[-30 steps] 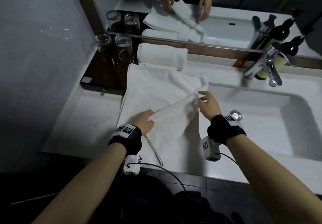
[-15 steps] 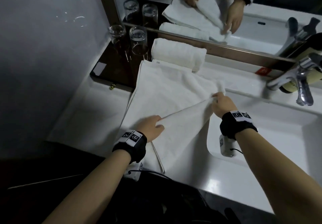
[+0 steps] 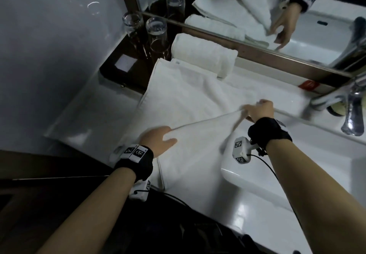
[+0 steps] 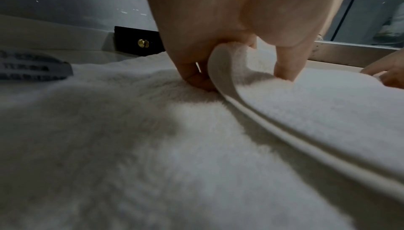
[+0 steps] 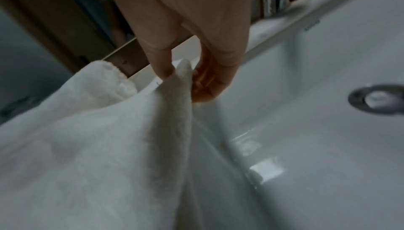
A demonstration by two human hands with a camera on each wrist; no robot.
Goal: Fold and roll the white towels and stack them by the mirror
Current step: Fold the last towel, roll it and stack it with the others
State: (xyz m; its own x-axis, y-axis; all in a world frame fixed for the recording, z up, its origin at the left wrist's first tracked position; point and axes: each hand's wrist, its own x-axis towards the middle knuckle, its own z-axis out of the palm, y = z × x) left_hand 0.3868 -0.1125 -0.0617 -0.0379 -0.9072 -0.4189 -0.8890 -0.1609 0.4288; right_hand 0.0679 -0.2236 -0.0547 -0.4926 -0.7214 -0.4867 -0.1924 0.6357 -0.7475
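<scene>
A white towel (image 3: 184, 99) lies spread on the white counter left of the sink, its near part lifted into a fold. My left hand (image 3: 158, 141) grips the folded edge (image 4: 225, 67) at its left end, thumb and fingers curled round it. My right hand (image 3: 257, 111) pinches the fold's right corner (image 5: 181, 78) between thumb and fingers, above the sink's left rim. A rolled white towel (image 3: 204, 54) lies by the mirror (image 3: 257, 16), just beyond the spread towel.
Two clear glasses (image 3: 146, 30) stand on a dark tray (image 3: 118, 69) at the back left. A chrome tap (image 3: 350, 105) stands at the right over the white sink basin (image 3: 297, 166), whose drain (image 5: 378, 98) shows in the right wrist view. A grey wall closes the left side.
Both hands carried the towel's fold away from me toward the mirror. My right hand closed on the corner, which it only touched a second ago. The camera swung left.
</scene>
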